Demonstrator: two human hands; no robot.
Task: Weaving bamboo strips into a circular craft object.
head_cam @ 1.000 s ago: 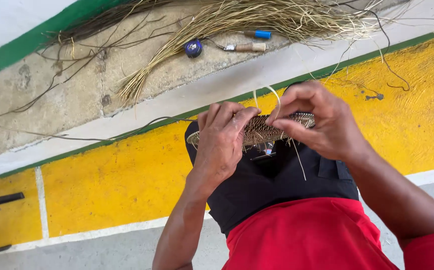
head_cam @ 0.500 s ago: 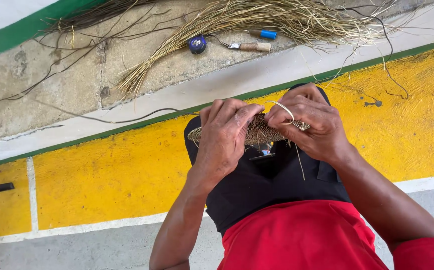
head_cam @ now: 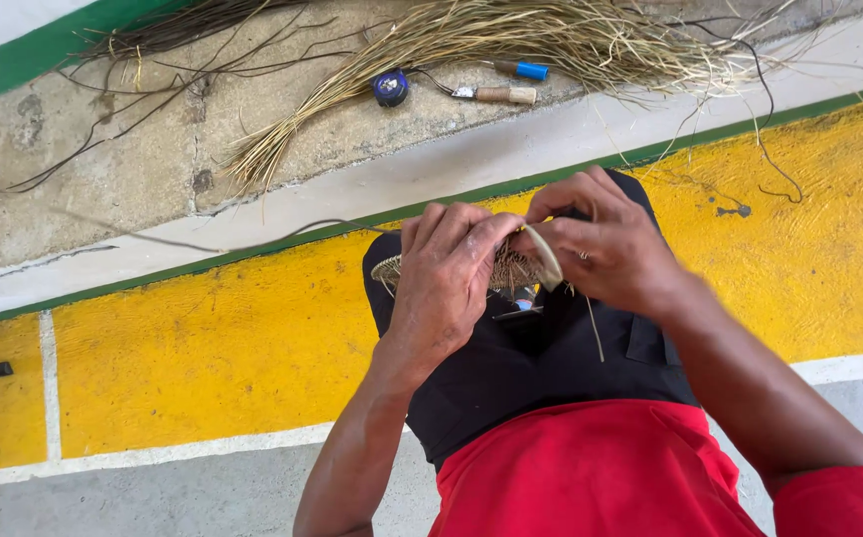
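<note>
A small flat woven straw piece (head_cam: 506, 268) rests over my black-clad knee (head_cam: 541, 348). My left hand (head_cam: 441, 283) covers its left side and pinches it with thumb and fingers. On its right edge my right hand (head_cam: 601, 244) grips a pale straw strand (head_cam: 548, 261) that loops over the weave. Most of the weave is hidden under both hands. A loose thin fibre (head_cam: 596, 333) hangs down from my right hand.
A bundle of dry straw (head_cam: 511, 45) lies on the concrete ledge ahead, with a blue round tape measure (head_cam: 390, 88), a wooden-handled tool (head_cam: 499, 94) and a blue-handled tool (head_cam: 526, 70). Dark fibres (head_cam: 163, 40) lie at the left. Below is a yellow painted floor band (head_cam: 203, 348).
Both hands have drawn closer together over the weave. My right hand has pulled the pale strand down into a tighter loop at the weave's right edge. The view has shifted slightly.
</note>
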